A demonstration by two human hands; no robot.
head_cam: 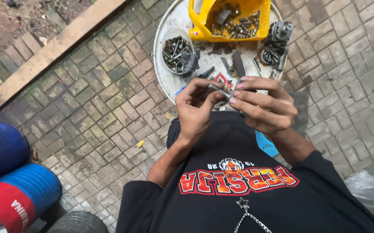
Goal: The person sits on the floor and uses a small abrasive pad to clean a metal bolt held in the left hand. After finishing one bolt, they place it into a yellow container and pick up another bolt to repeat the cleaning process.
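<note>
My left hand (195,110) and my right hand (264,105) meet over the near edge of a round white tray (163,73). Together they pinch a small grey metal part (222,90), shaped like a bolt or fitting, between thumbs and fingertips. The left thumb and forefinger hold one end; the right fingertips grip the other. My black shirt with a red and orange print fills the bottom of the view.
On the tray stand a yellow plastic container (200,23) full of bolts, a white bowl (166,36) of screws, a grey metal assembly (277,43) and loose tools. Paving bricks surround it. Blue and red drums (18,190) lie at the lower left beside a tyre (79,222).
</note>
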